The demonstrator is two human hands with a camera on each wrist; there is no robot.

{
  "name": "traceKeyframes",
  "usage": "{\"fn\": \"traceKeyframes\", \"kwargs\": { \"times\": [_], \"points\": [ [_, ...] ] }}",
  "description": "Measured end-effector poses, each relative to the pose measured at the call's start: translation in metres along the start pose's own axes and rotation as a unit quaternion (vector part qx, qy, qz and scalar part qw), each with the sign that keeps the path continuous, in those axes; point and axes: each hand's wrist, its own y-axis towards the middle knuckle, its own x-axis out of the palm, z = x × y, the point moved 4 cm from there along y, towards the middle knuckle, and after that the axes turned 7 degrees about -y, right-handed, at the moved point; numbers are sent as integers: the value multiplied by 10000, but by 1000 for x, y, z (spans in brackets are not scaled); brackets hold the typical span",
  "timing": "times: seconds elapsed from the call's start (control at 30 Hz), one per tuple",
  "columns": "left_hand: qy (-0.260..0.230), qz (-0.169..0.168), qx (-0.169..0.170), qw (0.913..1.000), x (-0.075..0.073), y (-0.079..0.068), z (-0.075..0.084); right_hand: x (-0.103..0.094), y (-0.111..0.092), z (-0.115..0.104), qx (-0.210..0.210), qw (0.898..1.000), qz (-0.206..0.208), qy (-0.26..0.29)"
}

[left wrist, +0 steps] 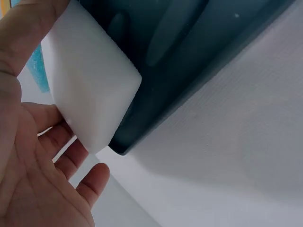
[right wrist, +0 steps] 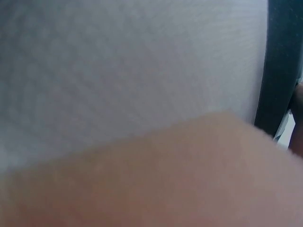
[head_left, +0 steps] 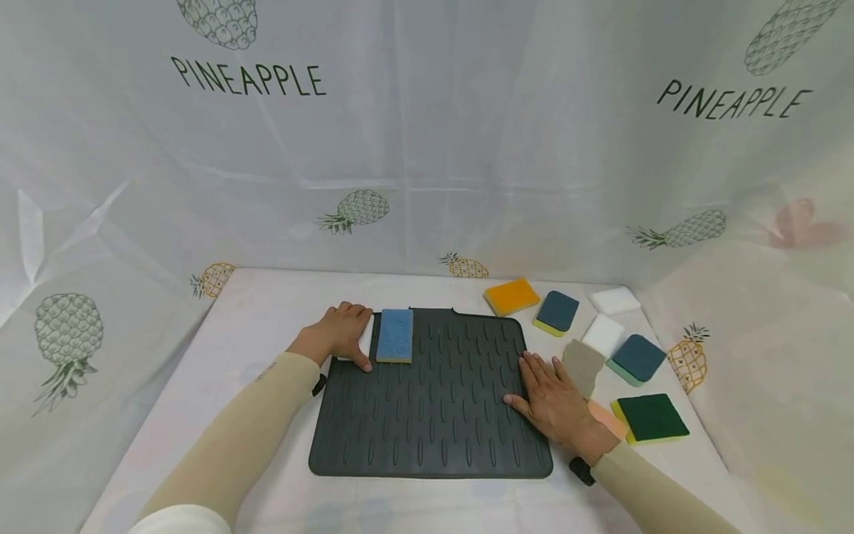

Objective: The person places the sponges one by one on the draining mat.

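My left hand (head_left: 342, 331) pinches a white sponge (left wrist: 92, 78) between thumb and fingers at the upper left corner of a dark ridged mat (head_left: 434, 423). Beside it on the mat lies a blue sponge (head_left: 395, 334) with a yellow underside; a strip of blue shows past the thumb in the left wrist view. My right hand (head_left: 554, 397) lies flat with straight fingers over the mat's right edge. In the right wrist view, blurred skin fills the lower part, with the dark mat edge at the right.
Right of the mat are an orange sponge (head_left: 511, 297), two dark blue ones (head_left: 557, 310), two white ones (head_left: 603, 335), a grey-beige one (head_left: 583, 367), a peach one (head_left: 608, 420) and a dark green one (head_left: 654, 417). A pineapple-print curtain (head_left: 427, 133) hangs behind the table.
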Motion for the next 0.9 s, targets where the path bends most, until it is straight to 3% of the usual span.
{"fn": "traceKeyframes", "kwargs": {
  "times": [0.13, 0.27, 0.4, 0.6, 0.73, 0.9],
  "points": [
    [-295, 102, -125, 9994, 4, -9, -6, 1, 0, -4, -29, 10000, 37, 28],
    [-828, 537, -260, 9948, 8, -27, -14, 2, 1, -6, -26, 10000, 26, 70],
    [-1146, 1136, -436, 9859, 16, -58, -21, 0, 2, -9, -44, 10000, -3, 80],
    [-1083, 1890, -437, 9750, 41, -103, -23, -2, 1, -8, -119, 9998, 5, 137],
    [-1054, 1741, -265, 9787, 59, -119, -17, -2, 1, -4, -114, 9998, 23, 137],
    [-1145, 1283, -24, 9851, 74, -123, -8, -1, 1, -1, -95, 9998, -23, 180]
  ]
}}
